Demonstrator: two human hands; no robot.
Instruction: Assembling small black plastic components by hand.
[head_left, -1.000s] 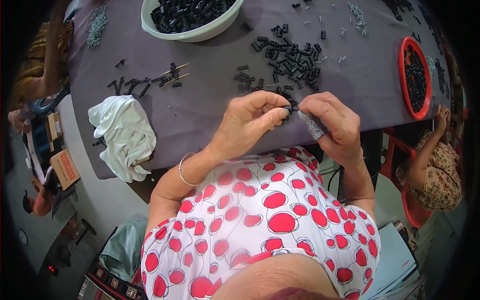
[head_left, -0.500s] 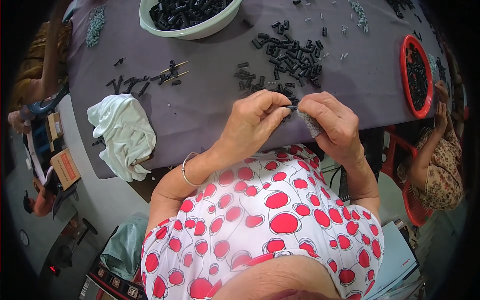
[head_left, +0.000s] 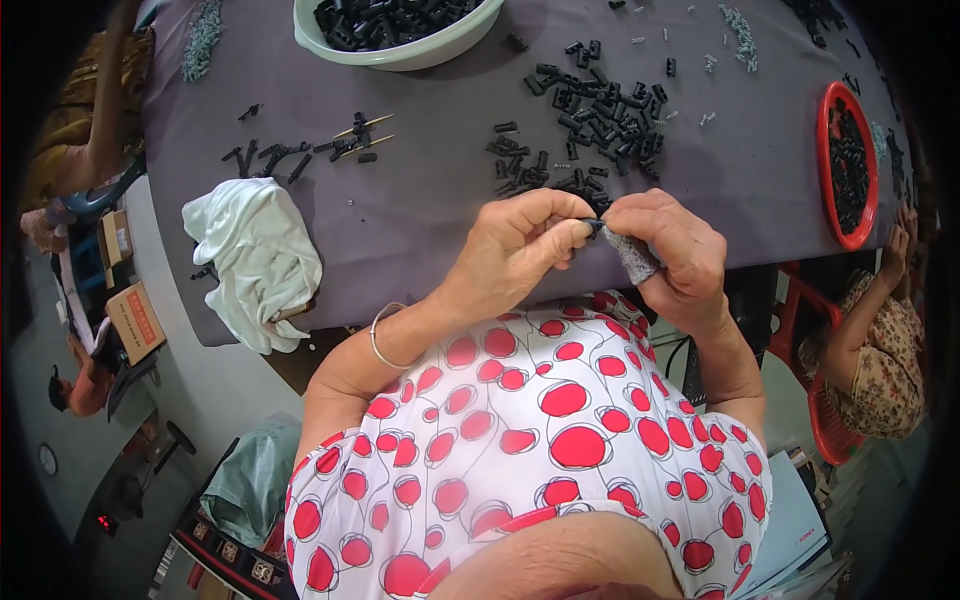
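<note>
Between thumb and forefinger, my left hand (head_left: 520,245) pinches a small black plastic part (head_left: 594,226). My right hand (head_left: 672,250) meets it from the other side with its fingertips pinched together; whatever sits between those tips is too small to make out. A grey speckled cloth wrap (head_left: 632,258) shows at a finger of my right hand. Just beyond my hands, a loose heap of black plastic parts (head_left: 605,115) spreads over the dark tablecloth (head_left: 420,170), with several tiny metal springs (head_left: 709,119) scattered to its right.
A pale bowl of black parts (head_left: 400,55) stands at the far edge, and a red basket (head_left: 852,240) of parts at the right. To the left lie a white cloth (head_left: 255,260), thin wooden sticks (head_left: 368,134) and more parts. Other people sit at both sides.
The whole view has shifted slightly, so the table things appear a little farther right and lower. My hands stay together at the black part, with small finger movements.
</note>
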